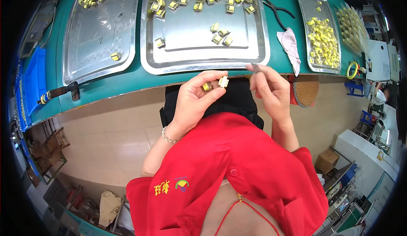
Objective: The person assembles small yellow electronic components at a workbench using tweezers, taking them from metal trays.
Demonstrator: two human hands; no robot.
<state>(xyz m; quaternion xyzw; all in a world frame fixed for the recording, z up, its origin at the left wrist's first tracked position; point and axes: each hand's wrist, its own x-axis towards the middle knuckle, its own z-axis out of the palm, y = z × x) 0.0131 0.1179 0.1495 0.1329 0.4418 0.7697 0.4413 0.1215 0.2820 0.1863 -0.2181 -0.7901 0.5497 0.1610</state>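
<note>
Part upright in the left hand, just off the tray's near rim

Landmark: tray (203, 56), on the green surface (101, 82). Part (223, 82) just short of the tray's near rim, raised in the left hand (193, 99). Its long axis runs roughly toward the tray, upper end tipped a little right; pale ridged side turned to the right. Second part (206, 86) left of it, tucked in the same hand's curl; its axis cannot be made out.

Left forearm slants up and right toward the tray; palm side turned right, index arched over, thumb below. Thumb and index nearly closed, pinching the part.

Right hand (271, 91) below the tray's near right corner, forearm rising with a left lean. Fingers bent, thumb beside the index, only a narrow gap. Grey bit (256, 68) at the fingertips, blurred; cannot tell whether gripped.

Pliers (276, 11) and cloth (289, 47) right of the tray.
</note>
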